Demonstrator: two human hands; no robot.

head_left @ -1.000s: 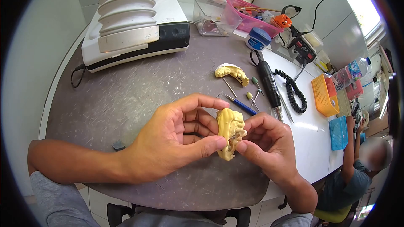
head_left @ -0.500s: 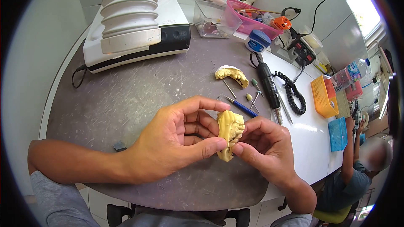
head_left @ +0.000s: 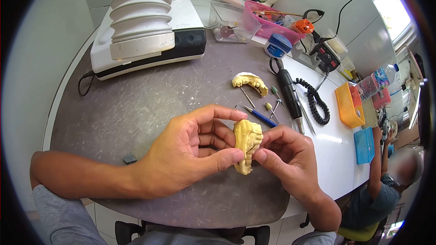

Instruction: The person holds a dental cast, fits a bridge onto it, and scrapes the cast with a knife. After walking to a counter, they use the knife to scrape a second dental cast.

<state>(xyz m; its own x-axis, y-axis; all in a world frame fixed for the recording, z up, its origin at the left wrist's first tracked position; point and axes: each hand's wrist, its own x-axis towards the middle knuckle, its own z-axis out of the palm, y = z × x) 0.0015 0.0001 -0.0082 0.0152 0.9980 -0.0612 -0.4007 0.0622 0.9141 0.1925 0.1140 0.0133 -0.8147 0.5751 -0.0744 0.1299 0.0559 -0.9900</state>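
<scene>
Between my two hands is a yellow plaster dental model (head_left: 247,143), tilted on edge above the table, its row of teeth facing right. My left hand (head_left: 195,143) grips it, thumb on the near face and index finger at the top end. The fingers of my right hand (head_left: 288,159) press against its tooth side, thumb in front. Beyond lies a second dental model (head_left: 250,83), a yellow arch with a white edge. Near it are a blue pen (head_left: 262,117) and several small grinding burs (head_left: 269,107).
A black handpiece (head_left: 288,86) with a coiled cord lies right. A white machine with a ribbed hose (head_left: 141,13) stands back left. At the back are a pink basket (head_left: 272,31) and a blue-lidded jar (head_left: 278,45). Orange (head_left: 349,104) and blue baskets (head_left: 364,145) stand right, near another person (head_left: 372,204).
The dental model has turned very slightly in my fingers. My right thumb has shifted a little to the right; the rest looks the same.
</scene>
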